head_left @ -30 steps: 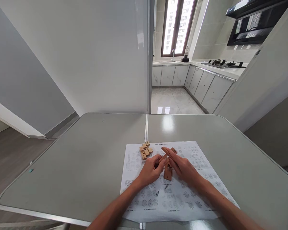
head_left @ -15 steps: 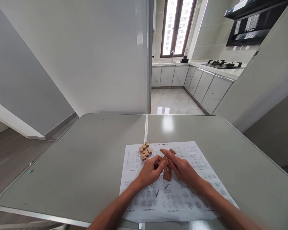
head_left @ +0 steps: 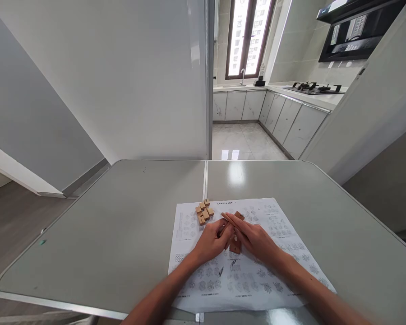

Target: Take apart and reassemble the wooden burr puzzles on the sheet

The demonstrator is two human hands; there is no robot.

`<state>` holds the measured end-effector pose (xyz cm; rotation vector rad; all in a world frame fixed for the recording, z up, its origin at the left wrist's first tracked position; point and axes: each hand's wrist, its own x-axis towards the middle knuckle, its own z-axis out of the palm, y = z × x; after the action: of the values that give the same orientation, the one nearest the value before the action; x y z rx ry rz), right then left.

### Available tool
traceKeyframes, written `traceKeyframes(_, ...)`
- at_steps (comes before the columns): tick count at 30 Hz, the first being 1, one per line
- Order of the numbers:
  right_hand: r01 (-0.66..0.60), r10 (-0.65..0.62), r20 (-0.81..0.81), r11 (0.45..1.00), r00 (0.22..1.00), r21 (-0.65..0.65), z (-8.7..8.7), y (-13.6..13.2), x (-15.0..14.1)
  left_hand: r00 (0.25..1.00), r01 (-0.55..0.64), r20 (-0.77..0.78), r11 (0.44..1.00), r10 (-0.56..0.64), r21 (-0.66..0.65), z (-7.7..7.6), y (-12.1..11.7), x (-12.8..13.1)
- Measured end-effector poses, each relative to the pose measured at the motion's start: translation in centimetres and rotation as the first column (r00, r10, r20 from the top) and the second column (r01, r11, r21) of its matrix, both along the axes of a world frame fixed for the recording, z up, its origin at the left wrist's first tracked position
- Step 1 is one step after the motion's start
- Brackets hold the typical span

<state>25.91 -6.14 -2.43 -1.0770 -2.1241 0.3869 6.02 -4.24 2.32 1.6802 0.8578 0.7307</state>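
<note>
Over a printed paper sheet (head_left: pixel 216 302), my two hands meet. My left hand (head_left: pixel 211 240) is closed, its fingertips pinching flat brown wooden pieces that my fingers partly cover. My right hand (head_left: pixel 257 237) holds a thin brown wooden slat (head_left: pixel 226 217), fingers pressed along it and slanting up to the left. Below the fingers shows a brown wooden piece (head_left: pixel 236 247) with a dark mark and a pale spot. Another brown piece end (head_left: pixel 239 215) sticks out above my right hand. How these pieces join is hidden by my fingers.
Beyond my left hand a cluster of several light wooden puzzle pieces (head_left: pixel 205 214) lies on the sheet's upper left. The grey table (head_left: pixel 104 234) has a centre seam, and a small green bit (head_left: pixel 42 242) is near its left edge. A kitchen lies beyond.
The thin slat and my right hand's fingertips have shifted slightly left, towards my left hand. The light puzzle pieces stay put on the sheet.
</note>
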Motion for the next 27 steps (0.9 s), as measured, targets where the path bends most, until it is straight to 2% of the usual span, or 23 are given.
traceKeyframes(11, 0.015, -0.015, 0.020, 0.999, 1.000, -0.040, -0.1, 0.1, 0.2, 0.999, -0.034, -0.012, 0.999, 0.034, -0.004, -0.5, 0.2, 0.0)
traceKeyframes(14, 0.055, -0.054, 0.032, 0.998, 0.998, -0.031, -0.3, 0.2, 0.4, 0.998, -0.056, 0.017, 0.998, 0.056, -0.025, -0.5, 0.3, 0.0)
traceKeyframes(18, 0.106, -0.106, 0.006, 0.994, 0.994, -0.025, -0.2, 0.2, 0.5, 0.985, -0.114, 0.113, 0.986, 0.128, -0.123, -0.8, 0.6, 0.0)
traceKeyframes(21, 0.151, -0.151, -0.018, 0.988, 0.988, -0.023, 0.2, 0.4, 0.5, 0.978, -0.107, 0.160, 0.979, 0.136, -0.175, -0.9, 0.8, -0.2)
traceKeyframes(24, 0.220, -0.221, 0.031, 0.975, 0.975, 0.012, 0.4, 0.6, 0.6, 0.974, -0.100, 0.182, 0.976, 0.136, -0.192, -1.0, 1.0, -0.2)
traceKeyframes(27, 0.292, -0.290, 0.109, 0.956, 0.951, -0.007, 0.5, 0.8, 0.9, 0.971, -0.100, 0.195, 0.975, 0.140, -0.200, -1.0, 1.1, -0.2)
